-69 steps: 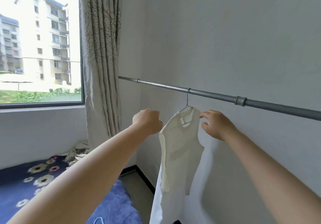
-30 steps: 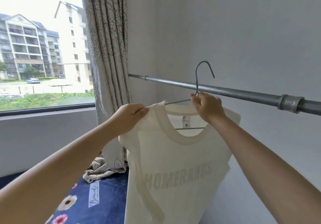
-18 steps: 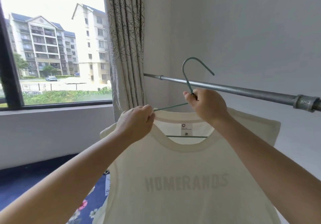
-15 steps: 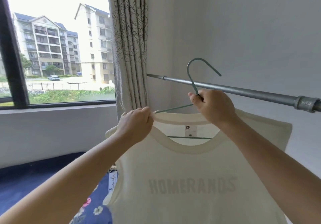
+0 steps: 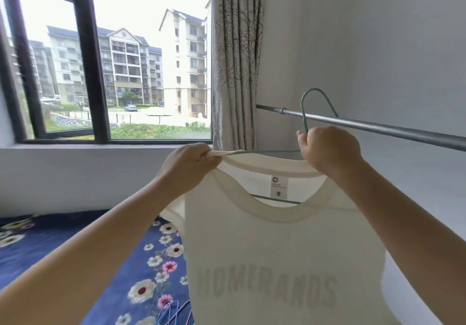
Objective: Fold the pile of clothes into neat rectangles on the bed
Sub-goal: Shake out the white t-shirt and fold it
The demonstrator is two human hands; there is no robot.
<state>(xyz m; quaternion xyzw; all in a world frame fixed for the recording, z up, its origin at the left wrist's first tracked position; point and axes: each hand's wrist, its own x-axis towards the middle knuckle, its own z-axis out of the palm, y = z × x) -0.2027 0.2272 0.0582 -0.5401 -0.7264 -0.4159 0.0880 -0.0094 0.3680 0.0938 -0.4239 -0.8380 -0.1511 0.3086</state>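
Observation:
A cream T-shirt [image 5: 277,261] with pale grey lettering hangs in front of me on a green wire hanger [image 5: 305,112]. My left hand [image 5: 189,165] pinches the shirt's left shoulder at the collar and pulls it off the hanger's arm. My right hand [image 5: 327,150] grips the hanger at the base of its hook, with the shirt's right shoulder under the palm. The hook stands free in front of the rail, not on it. The bed [image 5: 75,249] with its dark blue flowered cover lies below left.
A grey metal rail [image 5: 378,127] runs along the white wall at the right. A patterned curtain [image 5: 234,59] hangs beside the dark-framed window [image 5: 85,59]. Thin blue wire hangers [image 5: 171,312] lie on the bed near the bottom edge.
The shirt on its hanger has come off the rail and been turned to face me. My left hand has tugged the shoulder fabric further left, baring more of the hanger's arm.

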